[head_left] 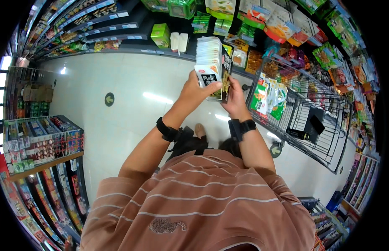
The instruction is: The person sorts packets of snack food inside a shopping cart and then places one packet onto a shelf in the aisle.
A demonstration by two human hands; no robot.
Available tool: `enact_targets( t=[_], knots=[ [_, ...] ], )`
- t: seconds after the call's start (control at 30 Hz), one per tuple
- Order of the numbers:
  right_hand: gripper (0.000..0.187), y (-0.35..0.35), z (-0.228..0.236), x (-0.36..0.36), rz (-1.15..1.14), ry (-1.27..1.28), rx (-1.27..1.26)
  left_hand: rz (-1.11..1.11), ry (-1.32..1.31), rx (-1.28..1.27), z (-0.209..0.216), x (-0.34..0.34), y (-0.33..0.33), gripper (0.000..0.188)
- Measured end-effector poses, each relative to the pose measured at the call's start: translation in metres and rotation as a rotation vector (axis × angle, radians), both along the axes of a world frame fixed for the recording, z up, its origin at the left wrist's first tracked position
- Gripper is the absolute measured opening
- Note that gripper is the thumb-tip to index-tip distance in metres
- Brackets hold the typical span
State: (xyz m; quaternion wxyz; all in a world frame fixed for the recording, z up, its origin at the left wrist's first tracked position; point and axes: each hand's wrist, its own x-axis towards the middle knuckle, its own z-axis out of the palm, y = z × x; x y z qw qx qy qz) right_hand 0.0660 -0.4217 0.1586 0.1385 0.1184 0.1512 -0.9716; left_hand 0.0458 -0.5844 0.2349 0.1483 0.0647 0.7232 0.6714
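Observation:
In front of my body I hold a display box (226, 67) with dark printed sides, packed with a row of white snack packets (208, 52). My left hand (197, 91) grips its near left side, the thumb lying across the front packet. On the right side, my right hand (235, 98) is closed round the dark wall of the box, its fingers partly hidden. Just beyond the box runs a low shelf, where a green carton (160, 35) and two small white cartons (179, 42) stand.
A wire shopping cart (299, 106) stands at my right, with green and white packets (267, 98) and a black flat object (315, 124) inside. Hanging snack bags (282, 27) fill the rack ahead. Left are a display case (43, 140) and shelves. Pale tiled floor (131, 100) carries arrow markers (109, 99).

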Motion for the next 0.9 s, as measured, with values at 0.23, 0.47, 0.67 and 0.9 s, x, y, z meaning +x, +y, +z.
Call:
enact_targets(
  t=[0.23, 0.47, 0.67, 0.9],
  knots=[
    [0.039, -0.011, -0.024, -0.035, -0.009, -0.045, -0.066, -0.018, -0.113, -0.038, -0.021, -0.039, -0.006, 0.067],
    [0.036, 0.005, -0.053, -0.071, -0.080, -0.099, -0.081, 0.042, -0.245, -0.122, -0.034, -0.076, 0.029, 0.073],
    [0.036, 0.013, -0.071, -0.106, -0.109, -0.112, -0.100, -0.008, -0.387, -0.297, -0.046, -0.126, 0.041, 0.074],
    [0.035, 0.027, -0.101, -0.128, -0.132, -0.147, -0.164, -0.004, -0.467, -0.312, -0.075, -0.154, 0.065, 0.069]
  ],
)
